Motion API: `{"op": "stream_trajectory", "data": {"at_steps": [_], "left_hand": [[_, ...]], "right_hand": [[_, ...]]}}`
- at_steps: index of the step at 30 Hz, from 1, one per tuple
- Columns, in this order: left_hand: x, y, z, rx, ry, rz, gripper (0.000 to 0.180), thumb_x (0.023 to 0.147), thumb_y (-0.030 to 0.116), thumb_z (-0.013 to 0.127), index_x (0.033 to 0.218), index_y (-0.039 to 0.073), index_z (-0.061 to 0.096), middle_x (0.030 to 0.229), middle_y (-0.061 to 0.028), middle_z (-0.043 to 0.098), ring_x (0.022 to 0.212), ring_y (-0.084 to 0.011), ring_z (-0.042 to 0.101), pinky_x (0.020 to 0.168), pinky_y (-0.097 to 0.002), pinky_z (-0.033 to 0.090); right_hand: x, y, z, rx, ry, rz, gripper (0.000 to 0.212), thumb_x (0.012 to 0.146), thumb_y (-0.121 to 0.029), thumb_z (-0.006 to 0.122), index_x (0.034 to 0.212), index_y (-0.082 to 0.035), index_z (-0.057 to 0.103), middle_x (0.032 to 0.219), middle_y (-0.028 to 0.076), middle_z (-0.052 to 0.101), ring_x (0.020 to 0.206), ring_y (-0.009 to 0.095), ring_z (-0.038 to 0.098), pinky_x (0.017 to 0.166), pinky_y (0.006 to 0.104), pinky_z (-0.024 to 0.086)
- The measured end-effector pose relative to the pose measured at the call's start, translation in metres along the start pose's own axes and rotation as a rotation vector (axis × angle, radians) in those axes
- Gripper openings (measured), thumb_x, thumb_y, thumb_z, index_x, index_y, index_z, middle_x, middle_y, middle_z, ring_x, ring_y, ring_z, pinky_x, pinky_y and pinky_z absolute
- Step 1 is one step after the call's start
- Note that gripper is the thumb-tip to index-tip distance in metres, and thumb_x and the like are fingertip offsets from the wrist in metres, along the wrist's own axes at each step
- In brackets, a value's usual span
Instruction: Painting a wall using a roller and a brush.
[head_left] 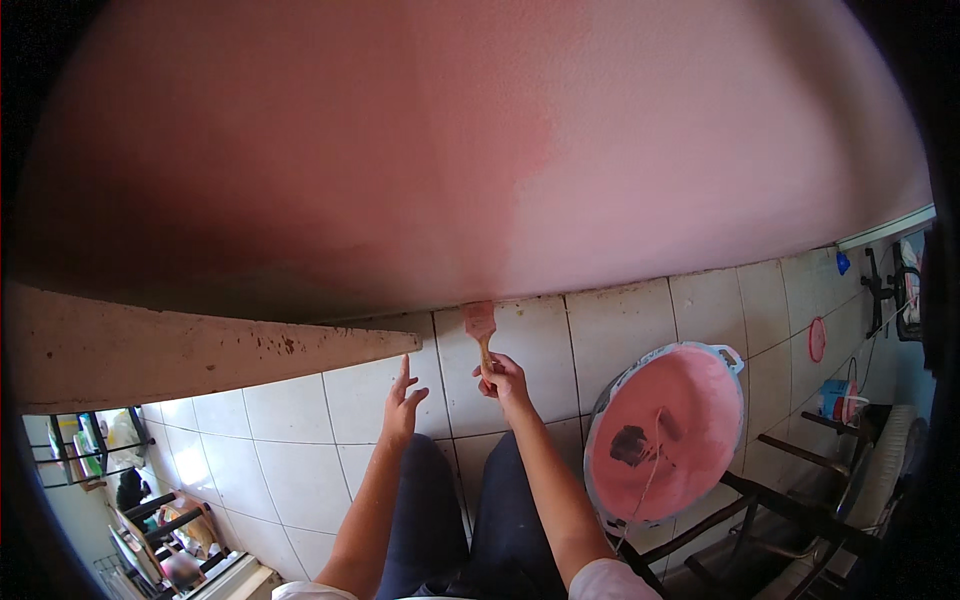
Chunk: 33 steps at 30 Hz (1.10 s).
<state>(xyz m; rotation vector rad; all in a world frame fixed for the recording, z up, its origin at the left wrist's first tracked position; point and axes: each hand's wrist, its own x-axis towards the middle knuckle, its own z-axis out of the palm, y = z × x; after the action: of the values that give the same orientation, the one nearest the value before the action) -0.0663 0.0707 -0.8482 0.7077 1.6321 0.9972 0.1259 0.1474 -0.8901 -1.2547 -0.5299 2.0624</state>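
Note:
My right hand [503, 378] grips the wooden handle of a flat paintbrush [480, 325] whose pink-loaded bristles touch the lower edge of the pink painted wall [480, 150], just above the white wall tiles [620, 330]. Beside it, my left hand [402, 402] is open, fingers spread, index finger pointing up against the tiles below the end of a concrete shelf [200, 345]. A round basin of pink paint [668, 430] stands to the right of my right arm.
A dark metal frame [790, 510] holds up the basin. Small items hang on the tiles at far right, among them a pink round lid [817, 339]. Wire racks [80, 445] with kitchen things are at lower left.

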Motion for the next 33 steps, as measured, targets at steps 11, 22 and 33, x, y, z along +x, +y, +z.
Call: {"op": "stream_trajectory", "data": {"at_steps": [11,22,33], "left_hand": [[0.006,0.001,0.017,-0.026,-0.007,0.029,0.073,0.077,0.009,0.053,0.144,0.010,0.023,0.147,-0.0099,0.029,0.111,-0.0263,0.049,0.095,-0.0326,0.039],[0.008,-0.020,0.020,-0.002,-0.108,0.031,0.033,0.080,0.005,0.052,0.113,0.001,0.055,0.108,-0.0096,0.061,0.102,-0.0207,0.054,0.089,-0.0308,0.042],[0.004,-0.025,0.021,-0.024,-0.155,0.005,0.029,0.082,0.004,0.050,0.110,-0.001,0.055,0.104,-0.0112,0.062,0.099,-0.0191,0.056,0.087,-0.0298,0.042]], "right_hand": [[-0.011,0.001,0.010,0.000,-0.104,-0.071,0.039,0.083,-0.007,0.058,0.120,-0.006,0.044,0.090,0.009,0.059,0.056,0.010,0.047,0.050,0.0206,0.037],[-0.039,0.016,0.007,0.047,-0.034,0.010,0.032,0.083,-0.004,0.055,0.114,-0.005,0.046,0.091,0.010,0.061,0.057,0.011,0.050,0.051,0.0203,0.041],[0.008,0.015,0.005,0.082,-0.060,-0.043,0.026,0.085,-0.006,0.057,0.109,-0.002,0.046,0.086,0.012,0.063,0.049,0.011,0.050,0.041,0.0216,0.034]]}}
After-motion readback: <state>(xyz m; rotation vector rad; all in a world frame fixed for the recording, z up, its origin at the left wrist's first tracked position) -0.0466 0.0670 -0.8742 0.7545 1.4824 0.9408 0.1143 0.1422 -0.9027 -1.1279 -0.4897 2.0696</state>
